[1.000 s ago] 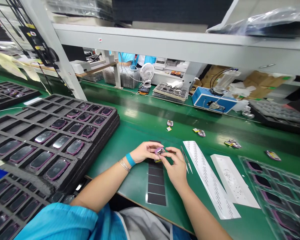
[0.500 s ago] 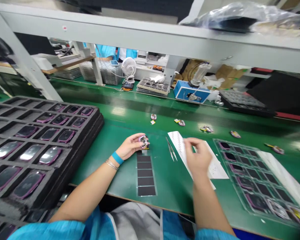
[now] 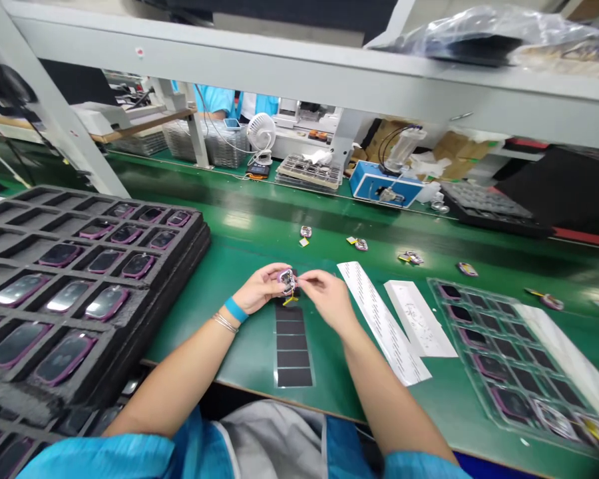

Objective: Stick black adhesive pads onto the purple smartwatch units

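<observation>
My left hand (image 3: 259, 287) is closed around the edge of a small purple-rimmed watch case (image 3: 286, 283), its open inside with metal parts facing up. A yellow strip (image 3: 290, 299) hangs from its lower edge. My right hand (image 3: 327, 296) meets the right side of the case in a pinch, thumb and forefinger pressed together; anything between the fingertips is too small to make out. Under the hands, a clear sheet with black rectangles (image 3: 293, 359) lies on the green mat. To the right are a white strip sheet with dark marks (image 3: 379, 319) and a white card (image 3: 419, 319).
A black foam tray (image 3: 180, 273) with purple-rimmed watch pieces stands at left. At right lies a clear plastic tray (image 3: 489, 392) holding dark pieces. Several small watch parts (image 3: 361, 244) lie along the back of the bench. Behind are a white fan (image 3: 261, 133) and blue box (image 3: 387, 184).
My right hand has moved left from above the white sheets to the watch case. The yellow strip now hangs out below the case. The tweezers are no longer visible near my right arm.
</observation>
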Demonstrator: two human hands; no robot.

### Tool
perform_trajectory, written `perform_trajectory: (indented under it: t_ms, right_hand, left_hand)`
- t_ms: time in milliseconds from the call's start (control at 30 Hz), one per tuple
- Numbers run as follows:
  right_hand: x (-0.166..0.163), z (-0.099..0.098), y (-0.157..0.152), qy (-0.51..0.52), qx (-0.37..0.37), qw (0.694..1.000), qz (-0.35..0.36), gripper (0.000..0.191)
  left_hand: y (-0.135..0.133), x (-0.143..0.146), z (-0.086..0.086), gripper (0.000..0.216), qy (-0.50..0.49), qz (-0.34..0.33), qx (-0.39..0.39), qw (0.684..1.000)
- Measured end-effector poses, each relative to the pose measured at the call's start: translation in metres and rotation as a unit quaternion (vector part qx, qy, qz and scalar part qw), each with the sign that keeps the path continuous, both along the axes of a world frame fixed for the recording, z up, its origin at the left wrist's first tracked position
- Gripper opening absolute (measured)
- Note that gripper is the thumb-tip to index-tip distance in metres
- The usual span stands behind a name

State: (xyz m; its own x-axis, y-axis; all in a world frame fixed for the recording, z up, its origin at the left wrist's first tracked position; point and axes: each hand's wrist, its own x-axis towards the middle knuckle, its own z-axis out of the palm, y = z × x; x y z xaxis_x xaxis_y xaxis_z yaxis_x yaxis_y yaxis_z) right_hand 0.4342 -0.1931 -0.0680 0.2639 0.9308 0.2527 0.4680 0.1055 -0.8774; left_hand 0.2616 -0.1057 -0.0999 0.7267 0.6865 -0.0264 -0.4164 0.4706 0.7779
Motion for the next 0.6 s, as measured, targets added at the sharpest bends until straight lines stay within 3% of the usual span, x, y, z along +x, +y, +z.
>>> perform_trajectory:
  t_ms: [100, 200, 300, 500, 600]
  right_hand:
    - [-0.028, -0.014, 0.014, 0.08, 0.013, 0.997, 0.011, 0.015]
    - [-0.029, -0.025, 0.012, 0.099, 0.028, 0.995, -0.011, 0.014]
    - [-0.027, -0.028, 0.007, 0.059, 0.04, 0.997, -0.035, 0.012]
    - [-0.031, -0.029, 0.005, -0.129, 0.119, 0.984, -0.026, 0.013]
    - [-0.034, -0.034, 0.007, -0.034, 0.103, 0.994, -0.023, 0.01]
  left_hand:
    - [0.001, -0.001, 0.0, 0.045, 0.006, 0.019, 0.0, 1.0]
    - [0.001, -0.001, 0.001, 0.045, 0.011, 0.016, 0.005, 1.0]
    - [0.002, 0.001, 0.001, 0.046, 0.006, 0.014, 0.024, 1.0]
    - [0.0, 0.004, -0.003, 0.046, 0.021, 0.028, 0.047, 0.998]
    - [-0.002, 0.005, -0.002, 0.045, 0.011, 0.041, 0.024, 0.999]
